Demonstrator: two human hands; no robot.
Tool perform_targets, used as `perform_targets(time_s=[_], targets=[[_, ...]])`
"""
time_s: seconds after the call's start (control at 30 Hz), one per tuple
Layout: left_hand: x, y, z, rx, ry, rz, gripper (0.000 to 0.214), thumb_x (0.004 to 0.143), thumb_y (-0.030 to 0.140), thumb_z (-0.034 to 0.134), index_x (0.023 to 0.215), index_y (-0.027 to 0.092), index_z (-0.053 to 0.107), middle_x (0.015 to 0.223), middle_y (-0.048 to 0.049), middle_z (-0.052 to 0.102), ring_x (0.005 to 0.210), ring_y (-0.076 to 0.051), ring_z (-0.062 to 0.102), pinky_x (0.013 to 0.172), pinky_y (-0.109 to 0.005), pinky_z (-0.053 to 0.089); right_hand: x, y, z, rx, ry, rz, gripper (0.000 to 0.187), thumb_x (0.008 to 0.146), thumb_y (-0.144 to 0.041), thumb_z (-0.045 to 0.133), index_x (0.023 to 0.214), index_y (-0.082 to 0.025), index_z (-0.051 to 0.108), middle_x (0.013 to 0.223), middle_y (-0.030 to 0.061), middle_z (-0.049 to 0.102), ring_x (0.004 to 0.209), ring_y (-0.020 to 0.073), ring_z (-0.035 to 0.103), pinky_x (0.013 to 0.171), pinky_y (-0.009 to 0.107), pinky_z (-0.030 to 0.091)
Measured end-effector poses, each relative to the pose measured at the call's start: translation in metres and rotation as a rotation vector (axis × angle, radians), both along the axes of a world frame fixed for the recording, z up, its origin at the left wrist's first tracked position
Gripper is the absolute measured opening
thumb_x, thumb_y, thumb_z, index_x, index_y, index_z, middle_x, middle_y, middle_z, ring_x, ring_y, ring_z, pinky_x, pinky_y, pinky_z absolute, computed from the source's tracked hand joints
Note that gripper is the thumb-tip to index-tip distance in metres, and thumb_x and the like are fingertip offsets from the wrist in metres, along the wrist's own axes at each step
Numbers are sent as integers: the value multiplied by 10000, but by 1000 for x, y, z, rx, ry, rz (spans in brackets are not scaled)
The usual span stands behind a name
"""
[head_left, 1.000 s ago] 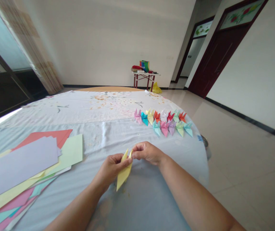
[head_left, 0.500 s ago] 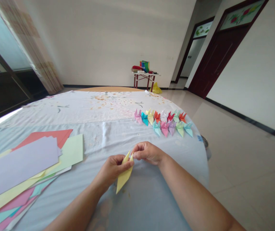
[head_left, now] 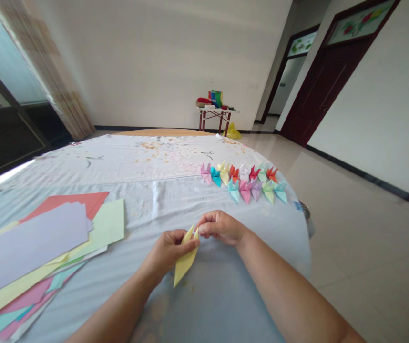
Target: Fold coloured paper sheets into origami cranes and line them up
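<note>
A folded piece of yellow origami paper [head_left: 185,267] is held over the table, its long lower point angled down to the left and two narrow points sticking up. My left hand [head_left: 176,247] grips its middle, with the thumb pressed across the front. At the upper right narrow point, the fingers of my right hand [head_left: 219,226] are pinched together on the tip. Beyond my hands, several folded paper cranes [head_left: 245,190] in pink, blue, yellow, red, white, purple and green stand in two rows.
Stacked coloured paper sheets [head_left: 33,243] lie on the left of the round table, which a patterned pale tablecloth [head_left: 136,166] covers. The table's edge curves along the right. By the far wall stand a small table [head_left: 216,110] bearing various items and a yellow bag [head_left: 232,131].
Almost nothing differs. Both hands keep their hold on the yellow paper, and the whole view has shifted very slightly.
</note>
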State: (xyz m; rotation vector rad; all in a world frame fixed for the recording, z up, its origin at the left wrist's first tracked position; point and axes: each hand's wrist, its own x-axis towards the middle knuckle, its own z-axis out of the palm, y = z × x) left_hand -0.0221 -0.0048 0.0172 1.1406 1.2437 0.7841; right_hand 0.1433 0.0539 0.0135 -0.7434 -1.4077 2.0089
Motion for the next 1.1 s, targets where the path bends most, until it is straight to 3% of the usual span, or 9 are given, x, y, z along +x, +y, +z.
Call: perform_targets(time_s=[0.3,0.53,0.87,1.1], targets=[[2,-1,-5,24,-9,93,409,501,523,695,547,139,561,451,43,477,392,-68,413,375,-179,294,-1,0,5,98,-40,-127,213,702,-329,620,726,-125,673,581,-15,551,499,53,409,507,204,301],[4,-3,-3,42,-2,169,407,500,523,695,542,137,575,446,37,480,385,-66,407,361,-178,295,-6,-5,3,160,-158,-143,279,557,-330,748,687,-124,613,651,-12,598,587,85,506,595,226,382],[5,-2,-4,51,1,184,396,504,512,696,537,137,574,456,38,487,388,-64,413,371,-178,300,-6,-5,2,144,-135,-137,290,566,-359,738,691,-117,639,669,-2,622,600,96,527,632,248,390],[5,-3,-2,43,0,174,418,507,541,680,543,141,566,458,32,496,390,-71,417,369,-183,300,-8,-4,-2,173,-165,-170,270,581,-350,728,696,-121,646,608,-21,588,548,72,460,564,217,350]])
